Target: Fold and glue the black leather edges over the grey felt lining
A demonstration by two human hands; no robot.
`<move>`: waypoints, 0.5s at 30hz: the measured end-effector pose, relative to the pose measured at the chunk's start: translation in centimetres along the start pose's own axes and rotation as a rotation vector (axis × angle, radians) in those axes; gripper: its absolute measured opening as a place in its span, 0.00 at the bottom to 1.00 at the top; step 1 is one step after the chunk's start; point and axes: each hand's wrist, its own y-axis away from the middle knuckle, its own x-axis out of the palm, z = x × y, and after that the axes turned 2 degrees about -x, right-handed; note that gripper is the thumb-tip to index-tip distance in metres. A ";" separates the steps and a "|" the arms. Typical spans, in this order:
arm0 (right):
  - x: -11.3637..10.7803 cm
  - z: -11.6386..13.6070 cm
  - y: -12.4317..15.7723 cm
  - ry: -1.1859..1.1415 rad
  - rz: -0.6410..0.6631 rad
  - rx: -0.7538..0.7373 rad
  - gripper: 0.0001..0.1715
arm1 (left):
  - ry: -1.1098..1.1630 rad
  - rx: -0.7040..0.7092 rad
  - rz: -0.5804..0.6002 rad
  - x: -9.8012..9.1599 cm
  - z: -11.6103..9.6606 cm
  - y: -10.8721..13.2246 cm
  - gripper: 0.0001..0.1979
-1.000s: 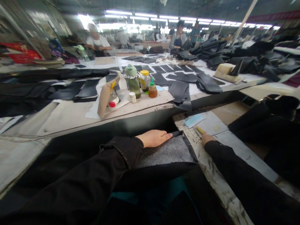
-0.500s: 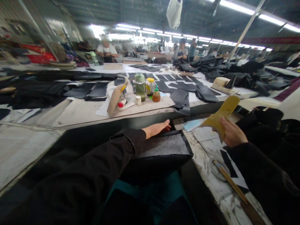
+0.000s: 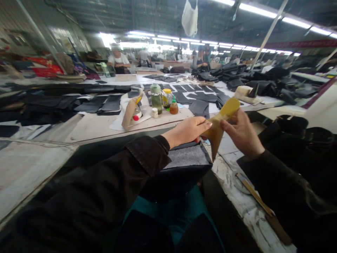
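Note:
A yellow flat piece with a rounded end and a flared, pointed end (image 3: 217, 130) is gripped between both hands. My left hand (image 3: 188, 129) pinches its flared end between thumb and fingers. My right hand (image 3: 243, 131) holds its rounded end with thumb and fingertips. Below them, a black box-shaped leather piece with a grey fuzzy lining (image 3: 190, 157) rests on my lap. My left forearm lies across its far left part and hides some of it. A strip of light blue shows just under the yellow piece.
On the bench ahead stand a green bottle (image 3: 156, 99), a yellow-lidded jar (image 3: 166, 98), a glue bottle (image 3: 173, 106) and a small white pot (image 3: 155, 112). At right lie a tape roll (image 3: 240, 181) and a wooden-handled tool (image 3: 255, 195). Black leather pieces cover the far bench; people work beyond.
My right hand has brought the yellow piece leftward over the box-shaped piece. My left hand has risen from that piece's far edge and taken hold of the yellow piece's flared end.

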 end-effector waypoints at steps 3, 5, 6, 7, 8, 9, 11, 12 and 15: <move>-1.8 -0.4 -0.1 0.449 -0.073 -0.312 0.37 | 0.034 -0.036 0.089 0.5 0.6 0.3 0.10; -2.5 0.0 0.1 0.566 0.111 -0.544 0.26 | 0.104 -0.030 0.160 1.3 0.5 0.3 0.10; -2.7 0.3 0.3 0.588 0.233 -0.626 0.22 | 0.127 -0.026 0.196 1.7 0.3 0.3 0.10; -2.8 0.4 0.6 0.602 0.353 -0.674 0.20 | 0.135 -0.023 0.236 2.2 0.2 0.3 0.11; -3.0 0.5 1.0 0.613 0.455 -0.687 0.21 | 0.130 -0.021 0.280 2.5 0.1 0.3 0.11; -3.2 0.5 1.6 0.619 0.532 -0.673 0.24 | 0.119 -0.021 0.331 2.9 0.2 0.3 0.11; -3.7 0.1 3.3 0.617 0.618 -0.591 0.30 | 0.098 -0.022 0.421 3.3 0.6 0.4 0.12; -4.0 -0.2 4.2 0.603 0.640 -0.525 0.32 | 0.088 -0.029 0.435 3.4 1.1 0.4 0.13; -5.1 -1.5 7.6 0.555 0.690 -0.219 0.34 | 0.018 -0.014 0.312 3.7 3.2 0.5 0.15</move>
